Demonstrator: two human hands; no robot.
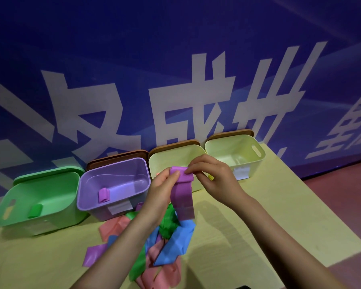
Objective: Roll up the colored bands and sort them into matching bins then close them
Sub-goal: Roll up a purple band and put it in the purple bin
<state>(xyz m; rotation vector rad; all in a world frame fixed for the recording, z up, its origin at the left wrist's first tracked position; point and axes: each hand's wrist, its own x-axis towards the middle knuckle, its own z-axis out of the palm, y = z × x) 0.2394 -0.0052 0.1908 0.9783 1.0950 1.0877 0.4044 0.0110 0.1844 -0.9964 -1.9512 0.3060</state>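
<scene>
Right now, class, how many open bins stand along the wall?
4. From the left: a green bin, a purple bin, a pale yellow bin partly behind the hands, and another pale yellow bin at the far right. None seems hidden.

green bin [19, 207]: mint green, holding a darker green roll [35, 211]. purple bin [88, 197]: lilac, with a white label [119, 209] on its front and a magenta-purple roll [103, 195] inside. two remaining bins [154, 163] [256, 163]: pale yellow-cream. lids [117, 156] behind the bins: brown, except one green. band [182, 197] held up: magenta-purple, plain. loose bands [165, 247] on the table: salmon pink, blue, green and purple, all unpatterned. table [258, 226]: light yellow wood grain. wall [175, 49]: deep blue with large white characters.
</scene>
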